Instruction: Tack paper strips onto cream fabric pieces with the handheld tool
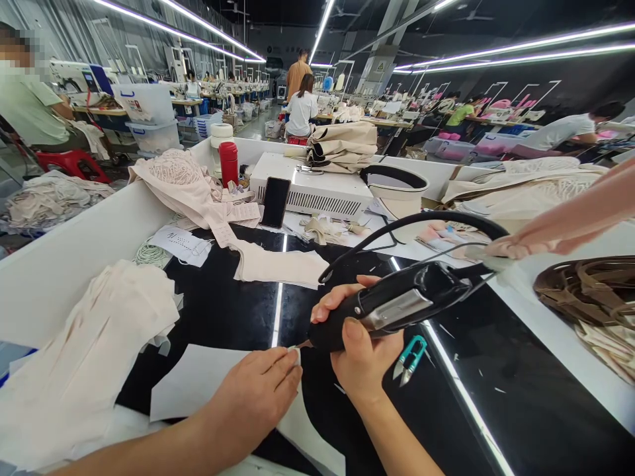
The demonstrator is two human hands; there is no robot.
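My right hand (364, 350) is wrapped around a black corded handheld tool (327, 330) with a silver metal lever along its side. The tool's thin tip points left, close to the fingertips of my left hand (258, 390). Those fingers are pressed together on the edge of a pale cut fabric piece (198, 373), which lies on the black tabletop (228, 311); my left thumb is hidden. Part of the fabric curves out below the hand. Teal thread snips (411, 359) lie just right of my right wrist.
A pile of cream fabric (94, 344) sits at left. Behind are a beige strip (278, 264), a phone (276, 201), a white vented box (312, 188) and a red bottle (228, 164). Brown straps (590, 291) lie at right. The tool's cable (421, 219) loops above my hands, beside hanging pink cloth (570, 211).
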